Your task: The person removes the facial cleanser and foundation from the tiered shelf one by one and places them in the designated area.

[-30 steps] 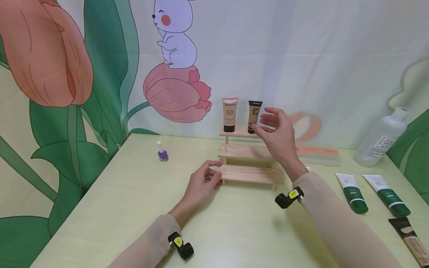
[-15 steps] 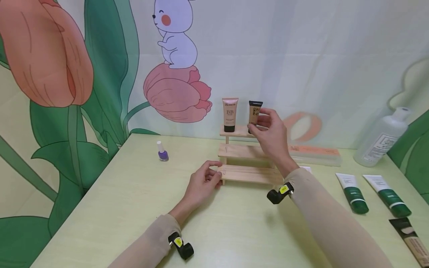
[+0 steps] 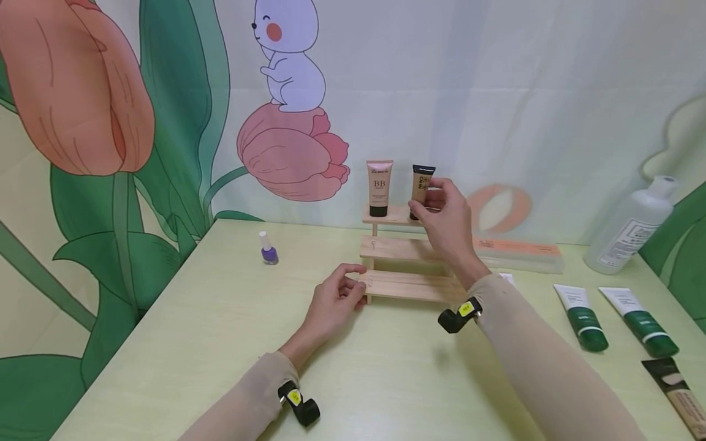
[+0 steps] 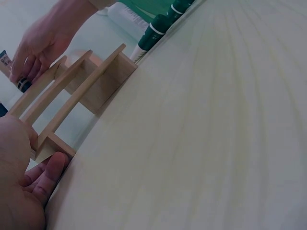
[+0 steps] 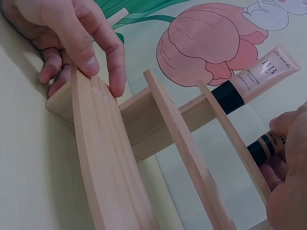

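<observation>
A three-tier wooden display stand (image 3: pixel 410 286) sits toward the back of the table. My left hand (image 3: pixel 330 301) grips the left end of its lowest step, thumb on top and other fingers below in the right wrist view. On the top step a pink BB cream tube (image 3: pixel 379 190) stands upright on its black cap. To its right is a smaller beige-and-black foundation tube (image 3: pixel 421 182), also cap down. My right hand (image 3: pixel 449 223) pinches this tube between thumb and fingers from the right. In the right wrist view the small tube's black cap (image 5: pixel 259 152) is right at the step.
Purple nail polish (image 3: pixel 269 252) stands left of the stand. Behind the right forearm lies an orange-topped box (image 3: pixel 521 257). A white bottle (image 3: pixel 629 229), two green-and-white tubes (image 3: pixel 586 324) and a black-and-beige tube (image 3: pixel 677 395) are at the right. A printed curtain (image 3: pixel 524 110) hangs behind.
My right hand has moved slightly left and closed its fingers on the small foundation tube, which turned a little. The left hand keeps its place on the stand.
</observation>
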{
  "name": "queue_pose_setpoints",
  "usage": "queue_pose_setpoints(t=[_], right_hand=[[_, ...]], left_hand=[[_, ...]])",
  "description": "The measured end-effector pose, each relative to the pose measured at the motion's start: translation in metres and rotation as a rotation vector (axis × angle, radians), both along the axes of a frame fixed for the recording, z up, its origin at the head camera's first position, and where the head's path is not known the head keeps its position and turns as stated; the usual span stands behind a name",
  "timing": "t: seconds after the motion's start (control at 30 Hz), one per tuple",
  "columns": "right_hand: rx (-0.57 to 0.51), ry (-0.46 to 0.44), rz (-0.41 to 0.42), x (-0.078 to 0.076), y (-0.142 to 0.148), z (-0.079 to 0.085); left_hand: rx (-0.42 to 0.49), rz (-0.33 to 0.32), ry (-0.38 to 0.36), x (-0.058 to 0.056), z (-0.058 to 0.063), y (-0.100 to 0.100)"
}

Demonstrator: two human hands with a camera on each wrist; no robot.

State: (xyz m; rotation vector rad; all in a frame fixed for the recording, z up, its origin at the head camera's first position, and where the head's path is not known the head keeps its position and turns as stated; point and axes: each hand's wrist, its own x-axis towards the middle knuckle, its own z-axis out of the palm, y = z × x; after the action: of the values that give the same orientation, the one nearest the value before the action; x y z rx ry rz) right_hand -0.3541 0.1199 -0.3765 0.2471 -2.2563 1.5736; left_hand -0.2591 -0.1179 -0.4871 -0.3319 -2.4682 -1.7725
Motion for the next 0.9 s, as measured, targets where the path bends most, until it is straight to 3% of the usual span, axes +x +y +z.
queue_pose_setpoints(t=[0.3,0.53,0.9], right_hand=[[-0.032,0.046,0.015,0.01,0.007,0.009],[-0.04,0.09,0.031,0.031,0.025,0.017],[-0.081,0.071,-0.037,0.064,0.066,0.022]], left_hand=[[-0.005,-0.003,-0.002,0.0,0.001,0.0],[-0.011,-0.005,-0.003,0.0,0.002,0.0],[-0.011,0.0,-0.01,0.001,0.002,0.0]])
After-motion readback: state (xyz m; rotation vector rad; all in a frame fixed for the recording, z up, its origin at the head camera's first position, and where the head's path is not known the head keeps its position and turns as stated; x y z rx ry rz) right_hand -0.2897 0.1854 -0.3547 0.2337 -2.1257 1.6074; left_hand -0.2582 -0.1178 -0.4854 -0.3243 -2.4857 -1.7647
